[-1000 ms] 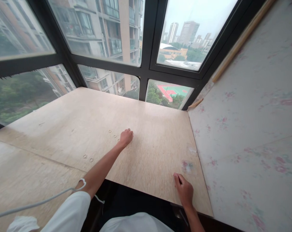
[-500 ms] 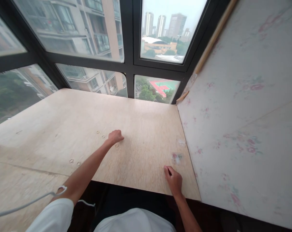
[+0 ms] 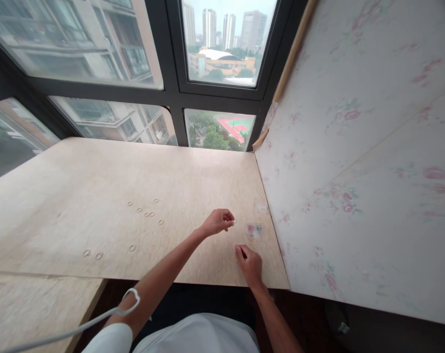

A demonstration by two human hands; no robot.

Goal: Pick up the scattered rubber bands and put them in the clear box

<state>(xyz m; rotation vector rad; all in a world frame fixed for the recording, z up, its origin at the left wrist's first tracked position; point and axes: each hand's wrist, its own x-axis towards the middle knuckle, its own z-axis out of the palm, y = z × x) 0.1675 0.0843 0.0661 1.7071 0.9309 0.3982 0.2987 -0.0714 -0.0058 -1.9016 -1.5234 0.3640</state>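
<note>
My left hand [image 3: 219, 221] is raised over the right part of the wooden board, its thumb and fingertips pinching a small thin ring [image 3: 235, 221]. To its right lies a small clear plastic box [image 3: 254, 231] with pink and green colours showing in it. Just below that box, my right hand [image 3: 249, 262] is closed with thumb against fingers; whatever it may hold is hidden. Several similar rings [image 3: 146, 214] lie scattered on the board to the left, two of them [image 3: 99, 256] nearer the front edge.
A second clear plastic piece [image 3: 261, 208] lies behind the box. The pale board [image 3: 193, 171] meets a flower-patterned panel [image 3: 336, 162] on the right and dark window frames [image 3: 174, 100] at the back. A white cable [image 3: 97, 317] crosses my left forearm.
My left hand has come right, from among the rings towards the box, and a ring now shows at its fingertips. My right hand stays by the box. The view has turned slightly right.
</note>
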